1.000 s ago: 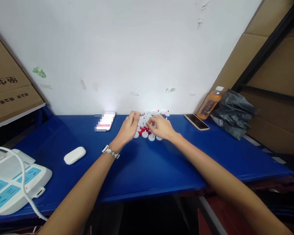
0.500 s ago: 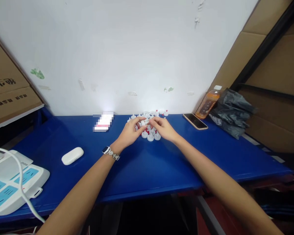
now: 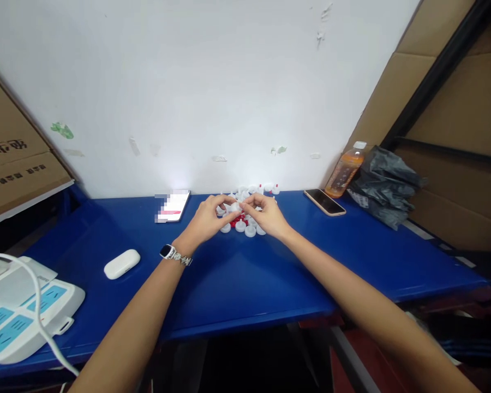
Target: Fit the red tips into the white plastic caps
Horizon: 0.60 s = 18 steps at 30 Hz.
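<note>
A pile of small white caps and red pieces [image 3: 245, 225] lies at the back of the blue table [image 3: 245, 284], near the white wall. My left hand [image 3: 207, 218] and my right hand [image 3: 265, 214] meet just above this pile. Their fingertips pinch one small white cap [image 3: 234, 207] between them. A watch sits on my left wrist. Much of the pile is hidden behind my fingers.
A white earbud case [image 3: 121, 263] and a power strip with a cable [image 3: 20, 311] lie at the left. A lit phone [image 3: 172, 206] is left of the pile. A second phone [image 3: 324, 202], an orange drink bottle [image 3: 346, 172] and a black bag [image 3: 382, 188] sit at the right. Cardboard boxes flank both sides.
Both hands have lifted slightly off the pile and drawn together, with a white cap now held between their fingertips. The view has shifted a little.
</note>
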### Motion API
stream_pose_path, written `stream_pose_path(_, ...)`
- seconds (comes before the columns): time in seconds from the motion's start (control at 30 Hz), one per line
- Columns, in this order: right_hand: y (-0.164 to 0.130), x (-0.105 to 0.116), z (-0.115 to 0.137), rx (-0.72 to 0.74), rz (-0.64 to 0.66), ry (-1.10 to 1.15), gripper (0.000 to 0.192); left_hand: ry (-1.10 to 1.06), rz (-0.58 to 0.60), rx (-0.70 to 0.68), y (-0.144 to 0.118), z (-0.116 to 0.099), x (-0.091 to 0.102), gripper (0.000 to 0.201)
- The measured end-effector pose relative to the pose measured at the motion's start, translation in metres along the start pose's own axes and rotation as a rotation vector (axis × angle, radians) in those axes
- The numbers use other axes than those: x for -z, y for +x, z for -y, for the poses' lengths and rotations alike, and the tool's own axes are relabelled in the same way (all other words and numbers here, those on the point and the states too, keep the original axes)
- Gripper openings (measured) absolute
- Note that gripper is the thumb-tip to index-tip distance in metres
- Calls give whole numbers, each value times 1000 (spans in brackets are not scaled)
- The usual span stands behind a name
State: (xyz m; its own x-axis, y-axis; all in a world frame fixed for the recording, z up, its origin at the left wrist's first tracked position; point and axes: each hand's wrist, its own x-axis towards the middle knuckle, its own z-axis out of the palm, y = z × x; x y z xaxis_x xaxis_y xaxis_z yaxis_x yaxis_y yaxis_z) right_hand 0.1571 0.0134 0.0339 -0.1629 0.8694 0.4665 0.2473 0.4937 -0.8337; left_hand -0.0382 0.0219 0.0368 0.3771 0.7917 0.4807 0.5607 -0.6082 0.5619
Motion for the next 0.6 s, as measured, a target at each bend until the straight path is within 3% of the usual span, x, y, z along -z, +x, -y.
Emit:
stream_pose_path(0.17, 27, -19, 0, -21, 209, -168, 15, 60, 97, 74, 0, 19, 21, 28)
stream_pose_path(0.33, 54, -44, 7, 21, 416, -549, 10, 89, 123, 234, -1, 34, 38, 36)
stream_pose_path(0.47, 63, -54, 6, 50, 492, -738, 13, 81, 150, 263, -2, 48, 33, 40)
stream_pose_path(0.6, 64, -54, -2, 85, 520, -758, 12, 60, 184, 248, -3, 55, 25, 39)
